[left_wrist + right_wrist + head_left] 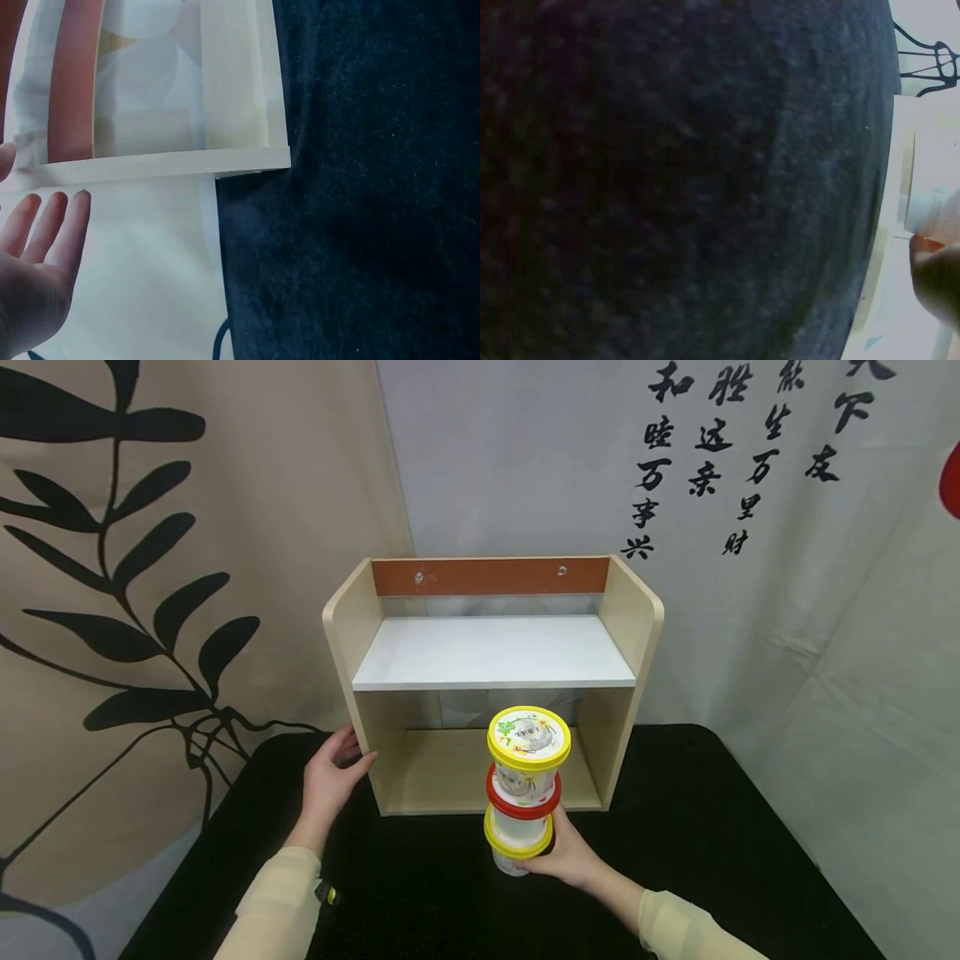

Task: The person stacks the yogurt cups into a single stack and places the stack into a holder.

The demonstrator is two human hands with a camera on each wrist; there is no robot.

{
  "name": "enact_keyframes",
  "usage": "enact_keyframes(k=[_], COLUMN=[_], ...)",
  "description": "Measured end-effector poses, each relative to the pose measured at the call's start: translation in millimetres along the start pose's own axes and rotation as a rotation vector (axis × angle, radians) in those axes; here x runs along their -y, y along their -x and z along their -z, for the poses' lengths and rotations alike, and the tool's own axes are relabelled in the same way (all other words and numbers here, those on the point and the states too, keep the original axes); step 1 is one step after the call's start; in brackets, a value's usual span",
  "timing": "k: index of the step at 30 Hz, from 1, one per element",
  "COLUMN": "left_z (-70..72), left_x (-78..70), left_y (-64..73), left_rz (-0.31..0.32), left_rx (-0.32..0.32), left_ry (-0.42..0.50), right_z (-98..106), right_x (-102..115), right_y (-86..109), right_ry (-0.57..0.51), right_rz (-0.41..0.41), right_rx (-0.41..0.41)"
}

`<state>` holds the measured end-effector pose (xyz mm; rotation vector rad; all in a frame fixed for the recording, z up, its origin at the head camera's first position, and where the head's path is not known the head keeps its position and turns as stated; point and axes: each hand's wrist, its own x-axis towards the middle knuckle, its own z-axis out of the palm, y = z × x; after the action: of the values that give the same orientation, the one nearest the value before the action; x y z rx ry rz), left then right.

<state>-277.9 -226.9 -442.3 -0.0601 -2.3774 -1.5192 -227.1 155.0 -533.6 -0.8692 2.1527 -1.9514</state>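
Note:
A stack of three lidded tubs stands upright in front of the small shelf's lower bay. The top and bottom lids are yellow and the middle one is red. My right hand grips the lowest tub from the right, partly hidden behind it; only part of this hand shows at the right wrist view's edge. At the shelf's left side panel, my left hand has its thumb by the front edge and its loosely extended fingers along the outside. The left wrist view shows these spread fingers close to the panel.
The two-tier wooden shelf has a white middle board, a brown back rail and a pale bottom board. It stands on a black-covered table. Behind hang curtains with black writing and a plant print.

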Motion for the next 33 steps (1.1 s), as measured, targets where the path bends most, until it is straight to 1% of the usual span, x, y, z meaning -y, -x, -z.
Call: enact_keyframes(k=[6,10,15,22,28,33], left_z=[-4.1,-5.1,-5.1,-4.3,-2.4,0.0], left_x=[-1.0,-0.9,-0.7,-1.4,-2.0,-2.9], left_y=[-1.4,-1.5,-1.6,-2.2,-2.5,-2.2], left_rz=[-0.003,-0.007,-0.011,-0.004,0.005,0.011], left_rx=[-0.029,-0.048,-0.058,-0.040,-0.020,0.008], left_ry=[0.000,-0.004,-0.009,-0.008,-0.008,0.003], right_z=[2,4,8,15,21,26], right_x=[12,22,36,60,81,99], right_y=[-3.6,-7.0,-12.4,-20.2,-30.5,-35.8], right_ry=[0.048,0.055,0.069,0.148,0.141,0.188], right_rz=[-0.005,-0.009,0.027,0.076,0.128,0.133], right_rx=[-0.011,-0.006,-0.002,-0.020,-0.026,-0.047])
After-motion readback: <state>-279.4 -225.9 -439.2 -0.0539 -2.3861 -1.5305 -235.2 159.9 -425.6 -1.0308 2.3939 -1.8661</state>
